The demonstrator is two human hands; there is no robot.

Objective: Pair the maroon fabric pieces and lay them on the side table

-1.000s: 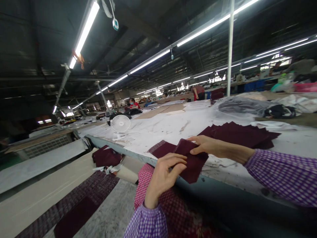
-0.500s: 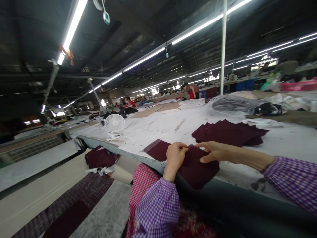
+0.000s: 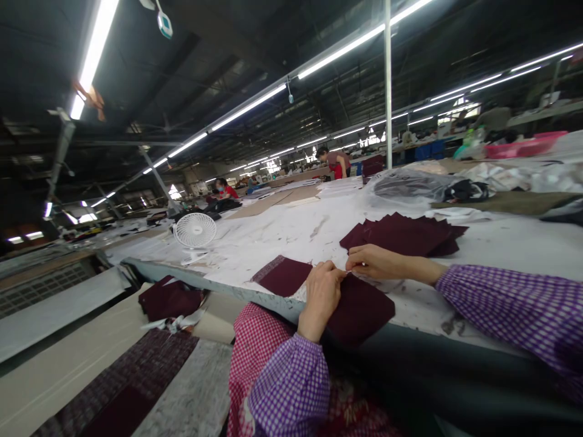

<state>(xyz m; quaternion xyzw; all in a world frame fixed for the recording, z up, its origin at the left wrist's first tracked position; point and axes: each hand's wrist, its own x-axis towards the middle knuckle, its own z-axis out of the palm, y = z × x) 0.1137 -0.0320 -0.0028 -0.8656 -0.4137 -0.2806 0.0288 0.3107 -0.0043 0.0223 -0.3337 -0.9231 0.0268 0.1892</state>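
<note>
At the table's front edge, a dark maroon fabric piece [image 3: 362, 308] hangs partly over the side. My left hand [image 3: 322, 294] grips its upper left corner, with fingertips pinched together. My right hand [image 3: 371, 261] pinches the top edge close to the left fingertips; whatever fine thing may lie between the fingers is too small to see. Left of my left hand a second maroon piece [image 3: 286, 276], with a speckled grey end, lies flat on the white-covered table [image 3: 255, 243]. Beyond my right hand a fanned stack of maroon fabric pieces [image 3: 405, 233] rests on the table.
A small white fan [image 3: 195, 230] stands at the table's left edge. Clear plastic and cloth bundles [image 3: 410, 185] lie at the back right. A lower surface at left carries a maroon bundle [image 3: 168, 297] and a speckled fabric strip [image 3: 136, 370]. Other people [image 3: 334, 162] are farther back.
My right hand has moved left along the fabric's top edge, closing its fingers near my left hand. My left hand keeps its hold. The whole view has shifted slightly.
</note>
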